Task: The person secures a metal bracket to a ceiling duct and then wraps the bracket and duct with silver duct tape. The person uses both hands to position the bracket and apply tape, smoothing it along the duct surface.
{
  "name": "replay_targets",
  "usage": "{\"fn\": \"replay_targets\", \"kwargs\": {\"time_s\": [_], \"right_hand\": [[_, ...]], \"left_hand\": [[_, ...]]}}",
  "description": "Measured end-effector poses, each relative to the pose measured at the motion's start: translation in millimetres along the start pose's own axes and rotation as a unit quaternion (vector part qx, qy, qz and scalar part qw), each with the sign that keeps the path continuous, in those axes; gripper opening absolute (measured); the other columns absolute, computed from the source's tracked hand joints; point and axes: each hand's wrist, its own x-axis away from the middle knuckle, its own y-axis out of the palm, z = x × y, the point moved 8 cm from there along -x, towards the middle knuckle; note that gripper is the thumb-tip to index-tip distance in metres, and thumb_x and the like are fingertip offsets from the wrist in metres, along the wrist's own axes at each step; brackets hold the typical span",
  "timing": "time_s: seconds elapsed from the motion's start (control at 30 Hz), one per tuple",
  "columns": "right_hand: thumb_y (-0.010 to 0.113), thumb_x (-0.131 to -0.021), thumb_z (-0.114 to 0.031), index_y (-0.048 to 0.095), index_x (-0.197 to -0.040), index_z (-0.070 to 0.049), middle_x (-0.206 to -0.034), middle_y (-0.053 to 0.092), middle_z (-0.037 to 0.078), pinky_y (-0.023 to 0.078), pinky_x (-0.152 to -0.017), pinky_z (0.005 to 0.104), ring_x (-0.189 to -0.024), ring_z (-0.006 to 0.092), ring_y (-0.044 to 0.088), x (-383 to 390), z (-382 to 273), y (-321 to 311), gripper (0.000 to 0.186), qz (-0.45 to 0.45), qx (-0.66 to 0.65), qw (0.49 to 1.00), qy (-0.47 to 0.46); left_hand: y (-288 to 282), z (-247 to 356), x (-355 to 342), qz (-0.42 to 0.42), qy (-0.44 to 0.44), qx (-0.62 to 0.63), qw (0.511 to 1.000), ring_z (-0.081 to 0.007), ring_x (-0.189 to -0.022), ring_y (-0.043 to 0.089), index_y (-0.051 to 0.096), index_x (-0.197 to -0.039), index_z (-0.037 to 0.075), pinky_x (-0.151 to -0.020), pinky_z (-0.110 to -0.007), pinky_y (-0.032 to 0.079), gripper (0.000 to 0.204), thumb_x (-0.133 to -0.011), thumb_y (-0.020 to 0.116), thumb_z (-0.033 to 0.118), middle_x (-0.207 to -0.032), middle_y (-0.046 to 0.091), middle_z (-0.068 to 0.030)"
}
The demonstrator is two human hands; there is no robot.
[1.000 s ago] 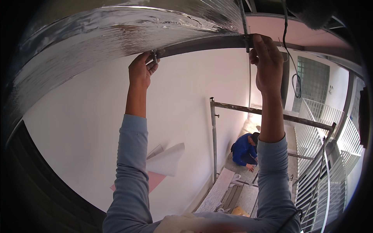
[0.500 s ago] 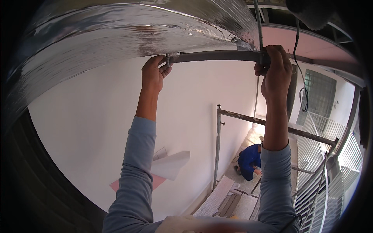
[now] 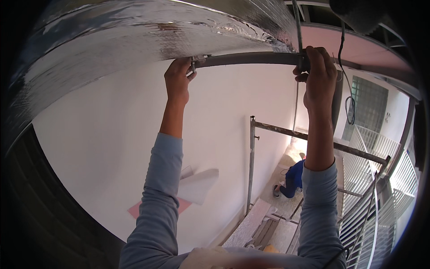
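Observation:
Both my arms reach up to a long dark grey bar (image 3: 251, 59) that lies crosswise under a large foil-wrapped duct (image 3: 148, 40). My left hand (image 3: 178, 83) is closed at the bar's left end, fingers around a small metal rod end with fittings (image 3: 193, 67); its exact grip is partly hidden. Around the bar's right end, my right hand (image 3: 320, 78) is closed with the thumb below. A thin upright metal rod (image 3: 297, 24) runs down to the bar just beside the right hand and shows again beneath it.
A scaffold frame (image 3: 277, 130) stands below, with planks (image 3: 251, 222) lower down. A person in blue (image 3: 293, 179) bends low beyond them, partly behind my right arm. Black cable (image 3: 342, 54) hangs at right, near white railings (image 3: 376, 148). A white wall (image 3: 242, 103) faces me.
The bar and both hands sit slightly higher in the picture. My left hand has turned a little at the bar's end. The person below has shifted and risen to a bent posture.

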Motion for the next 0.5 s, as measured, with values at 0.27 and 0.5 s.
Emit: {"fn": "replay_targets", "kwargs": {"time_s": [0.27, 0.5], "right_hand": [[0.059, -0.101, -0.026, 0.065, -0.091, -0.009, -0.072, 0.064, 0.002, 0.047, -0.056, 0.0277, -0.059, 0.0115, 0.061, -4, -6, 1, 0.020, 0.003, -0.023, 1.000, 0.007], [0.060, -0.101, -0.025, 0.064, -0.090, -0.009, -0.072, 0.065, 0.003, 0.048, -0.056, 0.0277, -0.059, 0.0119, 0.061, -4, -8, 0, 0.020, 0.011, -0.035, 0.999, -0.007]], "left_hand": [[25, 4, 8, -0.028, -0.096, 0.132, 0.986, -0.0282, -0.109, 0.063, 0.064, -0.110, 0.011, -0.095, -0.048, 0.048, 0.019, -0.094, 0.071, 0.018, -0.113, 0.066, -0.0034], [33, 12, 9, -0.013, -0.135, 0.140, 0.981, -0.0285, -0.101, 0.062, 0.063, -0.105, 0.008, -0.094, -0.049, 0.052, 0.019, -0.090, 0.073, 0.014, -0.110, 0.058, -0.0049]]}}
